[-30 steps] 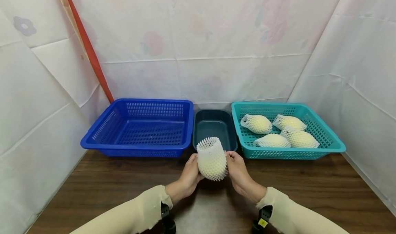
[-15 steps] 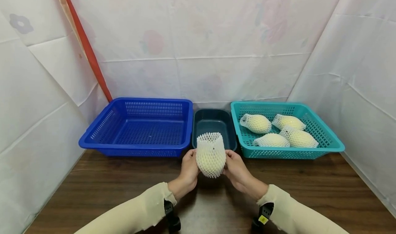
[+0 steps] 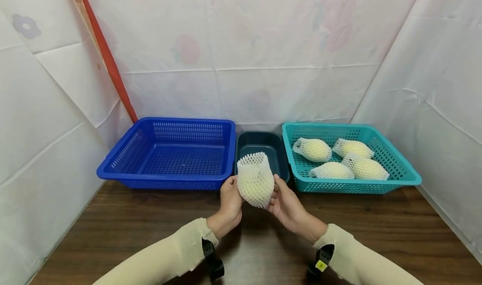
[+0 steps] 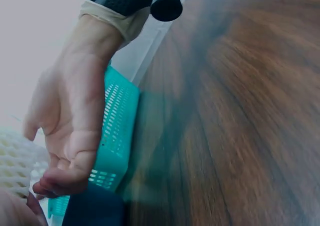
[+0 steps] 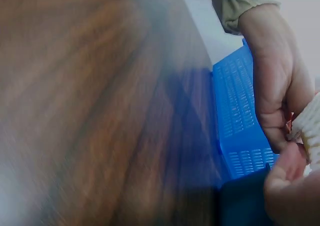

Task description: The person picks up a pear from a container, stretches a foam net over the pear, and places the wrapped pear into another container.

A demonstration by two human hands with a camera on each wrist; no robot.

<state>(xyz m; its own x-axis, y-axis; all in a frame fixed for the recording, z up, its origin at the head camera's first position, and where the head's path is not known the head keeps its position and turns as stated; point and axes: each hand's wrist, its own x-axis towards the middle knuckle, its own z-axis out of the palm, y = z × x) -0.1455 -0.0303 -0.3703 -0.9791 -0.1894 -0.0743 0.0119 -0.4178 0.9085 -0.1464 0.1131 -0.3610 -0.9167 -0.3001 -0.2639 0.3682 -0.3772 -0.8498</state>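
In the head view, a pale yellow oval fruit in a white foam net (image 3: 257, 188) is held up in front of the small dark teal tray (image 3: 280, 161). The net's open end points up and away. My left hand (image 3: 229, 203) grips the fruit's left side, thumb up. My right hand (image 3: 289, 207) holds its right side, with curled fingers partly behind it. The left wrist view shows the right hand (image 4: 75, 126) beside the net (image 4: 12, 161). In the right wrist view, the left hand (image 5: 275, 71) pinches the net's edge (image 5: 312, 126).
A blue basket (image 3: 165, 178) with nothing seen inside stands at left. The turquoise basket (image 3: 354, 187) at right holds several netted fruits (image 3: 316, 150). Brown wooden tabletop (image 3: 150, 218) lies in front; white cloth (image 3: 241, 46) hangs behind and at the sides.
Both hands have raised the netted fruit slightly, up and away in the head view. The right fingers now show more beside the fruit. The baskets and the tray have stayed put.
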